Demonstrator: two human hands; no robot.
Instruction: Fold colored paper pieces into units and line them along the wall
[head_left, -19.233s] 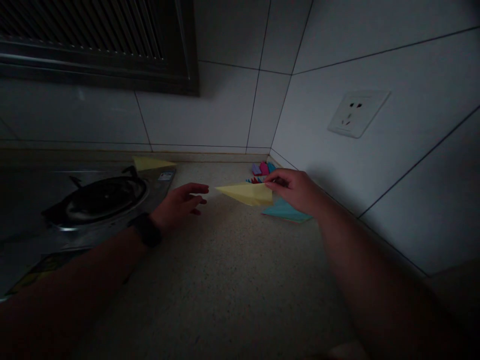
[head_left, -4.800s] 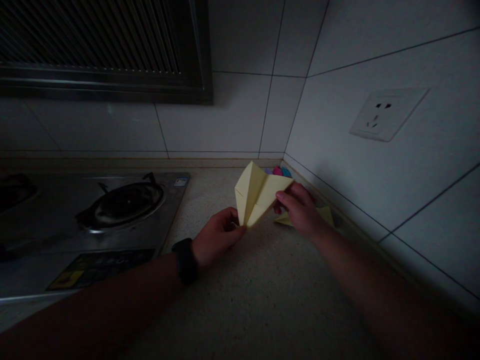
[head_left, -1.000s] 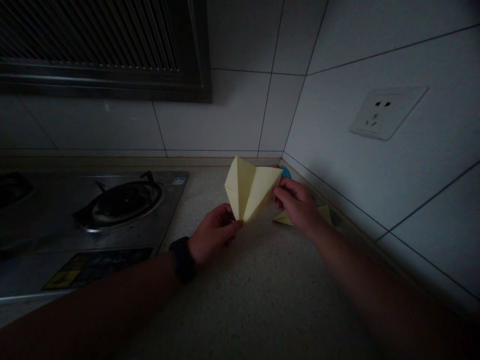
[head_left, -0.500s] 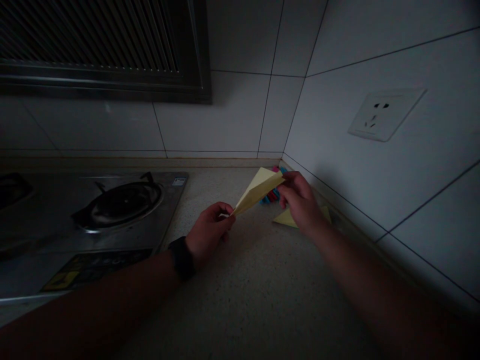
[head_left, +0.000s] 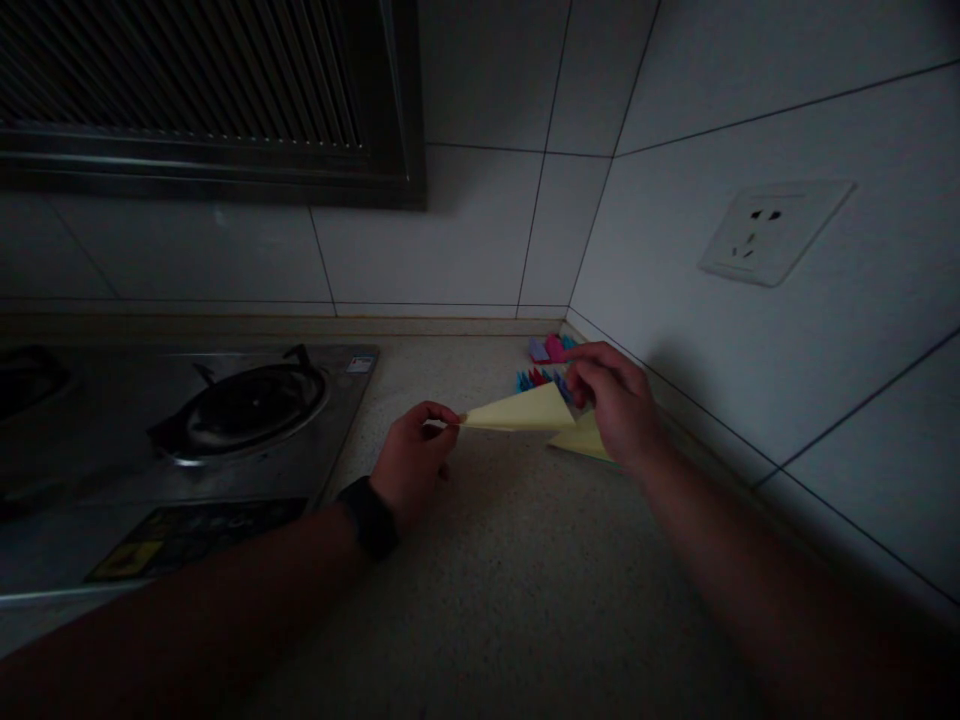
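Note:
My left hand [head_left: 420, 440], with a dark watch [head_left: 369, 518] on its wrist, pinches the narrow tip of a folded yellow paper [head_left: 525, 410]. This wedge of paper points left and widens towards the right, held over the counter. My right hand [head_left: 611, 395] is just above and beyond its wide end, with the fingers bent, a little apart and off the paper. Partly behind that hand lies a second folded yellow paper [head_left: 589, 440] on the counter. Small colourful pieces [head_left: 555, 350] in pink, red, blue and purple sit in the corner near the right fingertips; their kind is unclear.
A gas stove [head_left: 247, 410] is set into the speckled counter [head_left: 480, 580] on the left. The range hood [head_left: 225, 180] hangs above it. White tiled walls [head_left: 480, 250] meet at the corner, and a wall socket [head_left: 776, 232] is on the right one.
My right hand has let go of the paper's wide end. The paper has swung lower and flatter, still in my left hand, and more of the colourful pieces show.

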